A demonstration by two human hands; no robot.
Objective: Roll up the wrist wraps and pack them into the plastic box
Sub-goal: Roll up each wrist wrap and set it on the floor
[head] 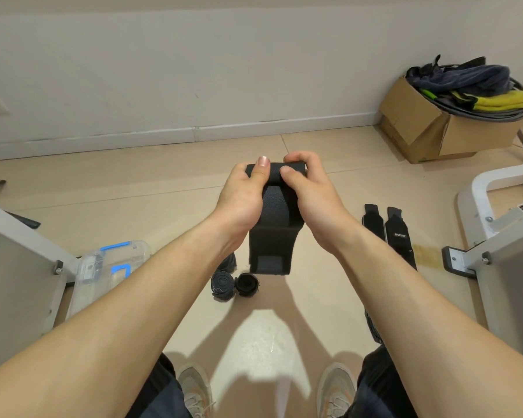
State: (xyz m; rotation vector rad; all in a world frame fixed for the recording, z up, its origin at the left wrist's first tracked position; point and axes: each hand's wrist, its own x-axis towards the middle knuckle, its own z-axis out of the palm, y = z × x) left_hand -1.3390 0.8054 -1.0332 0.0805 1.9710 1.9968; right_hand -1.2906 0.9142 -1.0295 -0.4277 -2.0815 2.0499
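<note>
Two hands work one black wrist wrap in mid-air above the floor. The left hand and right hand each pinch the rolled top end, thumbs on the near side and fingers curled over the far side. The unrolled tail hangs down to its hook-and-loop patch.

The step in hand is the rolling, roughly begun, with most of the length left to wind. Next, the thumbs likely need to feed the tail upward evenly, keeping the edges aligned so the patch closes squarely.

Below lie two rolled wraps. Two flat wraps wait to the right. The clear plastic box sits to the left, and I cannot tell whether its lid is open.
</note>
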